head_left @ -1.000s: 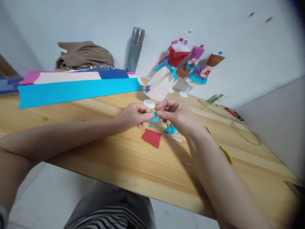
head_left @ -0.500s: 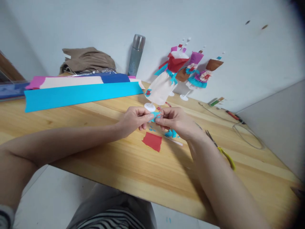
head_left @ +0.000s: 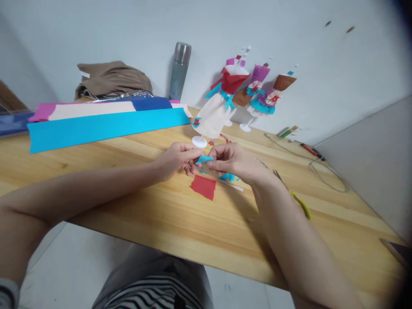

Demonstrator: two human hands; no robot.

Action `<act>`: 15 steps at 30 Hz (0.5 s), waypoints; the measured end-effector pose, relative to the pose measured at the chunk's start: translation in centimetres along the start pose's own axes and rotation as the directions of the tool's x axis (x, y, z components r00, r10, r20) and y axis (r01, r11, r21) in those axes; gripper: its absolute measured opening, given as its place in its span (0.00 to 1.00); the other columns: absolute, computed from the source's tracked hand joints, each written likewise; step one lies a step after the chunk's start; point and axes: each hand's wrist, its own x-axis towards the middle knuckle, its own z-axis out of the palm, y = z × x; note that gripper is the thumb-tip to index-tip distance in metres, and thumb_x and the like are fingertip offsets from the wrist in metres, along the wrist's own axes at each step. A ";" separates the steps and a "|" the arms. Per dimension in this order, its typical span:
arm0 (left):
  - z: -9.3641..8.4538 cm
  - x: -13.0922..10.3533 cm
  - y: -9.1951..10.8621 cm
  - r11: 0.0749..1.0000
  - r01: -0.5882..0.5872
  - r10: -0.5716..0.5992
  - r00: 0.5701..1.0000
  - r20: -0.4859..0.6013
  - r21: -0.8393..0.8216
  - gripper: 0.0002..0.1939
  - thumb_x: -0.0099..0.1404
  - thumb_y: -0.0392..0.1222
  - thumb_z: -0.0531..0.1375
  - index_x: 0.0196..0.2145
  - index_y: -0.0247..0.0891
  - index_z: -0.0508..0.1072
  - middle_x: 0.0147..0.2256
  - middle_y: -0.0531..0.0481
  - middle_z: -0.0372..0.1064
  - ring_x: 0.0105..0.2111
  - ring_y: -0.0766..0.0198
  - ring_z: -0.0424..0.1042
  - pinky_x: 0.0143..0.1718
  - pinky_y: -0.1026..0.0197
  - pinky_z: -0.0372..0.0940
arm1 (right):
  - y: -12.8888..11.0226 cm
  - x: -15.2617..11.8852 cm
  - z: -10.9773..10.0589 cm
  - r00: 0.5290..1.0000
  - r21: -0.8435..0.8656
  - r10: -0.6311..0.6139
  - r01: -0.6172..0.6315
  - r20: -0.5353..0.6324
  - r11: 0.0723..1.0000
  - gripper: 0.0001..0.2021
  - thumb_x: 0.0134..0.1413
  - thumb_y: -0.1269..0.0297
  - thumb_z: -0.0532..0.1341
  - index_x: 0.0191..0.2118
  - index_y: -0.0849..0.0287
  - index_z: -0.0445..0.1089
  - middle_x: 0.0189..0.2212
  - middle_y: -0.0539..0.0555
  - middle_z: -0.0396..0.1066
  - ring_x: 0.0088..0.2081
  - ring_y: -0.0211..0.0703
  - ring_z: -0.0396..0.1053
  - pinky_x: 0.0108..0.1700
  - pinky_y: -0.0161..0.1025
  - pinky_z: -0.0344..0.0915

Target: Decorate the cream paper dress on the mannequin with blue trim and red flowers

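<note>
Between my two hands is a small piece of blue crepe paper (head_left: 204,159), held just above the wooden table. My left hand (head_left: 182,159) pinches its left end with thumb and forefinger, the other fingers curled loosely below. At the other end, my right hand (head_left: 228,161) grips the paper between thumb and fingertips. Below them lies a red paper rectangle (head_left: 203,187) with rough edges. Blue paper scraps (head_left: 228,176) and a thin white strip (head_left: 234,186) rest beside it. Yellow-handled scissors (head_left: 300,204) lie partly behind my right forearm.
Behind my hands stands a doll-sized mannequin in a red and cream paper dress (head_left: 212,116), with more small dressed forms (head_left: 260,96) behind it. Long crepe paper sheets (head_left: 109,129) lie at the left. A flask (head_left: 179,71), brown cloth (head_left: 112,79) and a cable (head_left: 317,178) line the back and right.
The blue paper has turned from spread flat to a narrower, folded-looking shape. My left fingers have shifted slightly left, away from the right hand. The whole view has moved a little.
</note>
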 end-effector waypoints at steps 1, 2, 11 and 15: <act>0.0 0.0 0.0 1.000 0.014 -0.015 1.000 -0.005 -0.021 0.14 0.63 0.47 0.64 0.28 0.32 0.74 0.22 0.50 0.71 0.18 0.71 0.68 0.18 0.68 0.61 | 0.0 0.0 0.0 1.000 -0.004 -0.002 0.002 -0.005 1.000 0.14 0.41 0.56 0.72 0.22 0.55 0.67 0.16 0.46 0.64 0.18 0.33 0.60 0.21 0.35 0.56; -0.1 0.0 0.0 0.999 0.025 -0.026 1.000 -0.008 -0.037 0.15 0.64 0.48 0.63 0.30 0.32 0.74 0.22 0.50 0.71 0.18 0.70 0.69 0.18 0.68 0.61 | 0.0 0.0 -0.1 1.000 -0.008 -0.002 0.002 -0.010 1.000 0.14 0.41 0.55 0.72 0.22 0.55 0.68 0.15 0.46 0.63 0.18 0.33 0.59 0.21 0.35 0.55; -0.8 0.3 -0.5 0.993 -0.005 -0.012 0.990 0.139 0.117 0.26 0.54 0.61 0.69 0.25 0.32 0.73 0.22 0.47 0.72 0.19 0.69 0.70 0.19 0.68 0.63 | -0.1 -0.1 0.0 0.999 -0.054 0.027 -0.028 -0.017 0.998 0.17 0.39 0.53 0.73 0.22 0.57 0.68 0.16 0.46 0.65 0.19 0.32 0.60 0.22 0.34 0.56; -0.8 0.2 -0.3 0.977 -0.018 -0.008 0.993 0.119 0.214 0.15 0.53 0.47 0.71 0.25 0.33 0.75 0.19 0.50 0.71 0.18 0.70 0.69 0.20 0.70 0.63 | 0.1 0.0 0.1 1.000 -0.053 0.022 -0.023 -0.015 0.998 0.17 0.39 0.51 0.73 0.22 0.56 0.68 0.15 0.45 0.64 0.19 0.33 0.60 0.22 0.34 0.55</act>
